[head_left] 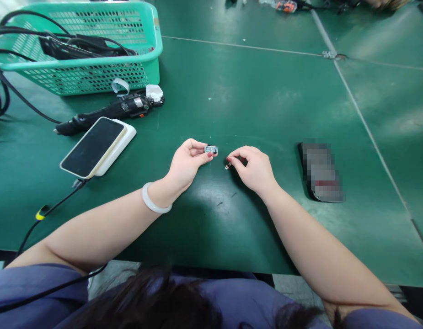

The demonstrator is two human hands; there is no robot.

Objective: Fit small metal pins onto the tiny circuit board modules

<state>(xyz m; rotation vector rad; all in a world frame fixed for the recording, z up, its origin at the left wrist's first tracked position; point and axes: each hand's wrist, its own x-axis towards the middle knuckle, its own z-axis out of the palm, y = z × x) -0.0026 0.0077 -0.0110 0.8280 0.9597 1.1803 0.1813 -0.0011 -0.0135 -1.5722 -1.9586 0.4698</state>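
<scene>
Between the thumb and fingers of my left hand (188, 163) is a small circuit board (210, 149), its patterned face turned up. My right hand (254, 168) pinches a tiny part (227, 166) with a pale metallic end; its exact kind is too small to make out. The two hands are close together over the green table (204, 219), and the two small pieces are apart from each other. A white bangle is on my left wrist.
A phone (94, 146) lies on a white block at left, with a cable below it. Behind are a black electric screwdriver (118, 108) and a green basket (151, 57) holding black cables. A blurred dark device (321, 173) lies at right.
</scene>
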